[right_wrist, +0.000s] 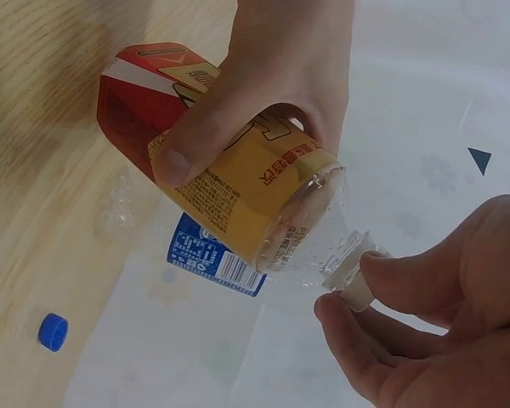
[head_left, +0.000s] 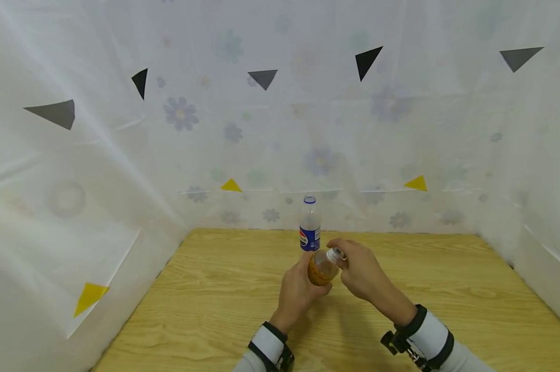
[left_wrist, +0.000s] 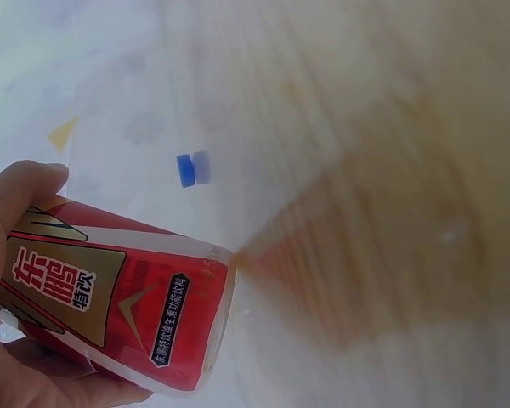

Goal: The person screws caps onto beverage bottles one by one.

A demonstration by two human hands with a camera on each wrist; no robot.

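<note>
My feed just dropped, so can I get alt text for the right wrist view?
The right hand pinches the white cap of a red-and-yellow bottle gripped by the left hand. A blue-labelled bottle is partly hidden behind it, and a blue cap lies on the wooden table.

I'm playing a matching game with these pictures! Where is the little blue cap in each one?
Head view: I can't see it.
Left wrist view: the blue cap is left of the middle, a bit above centre.
Right wrist view: the blue cap is near the lower left corner.
Shared landmark: the held bottle, in the left hand, shows in all three.
</note>
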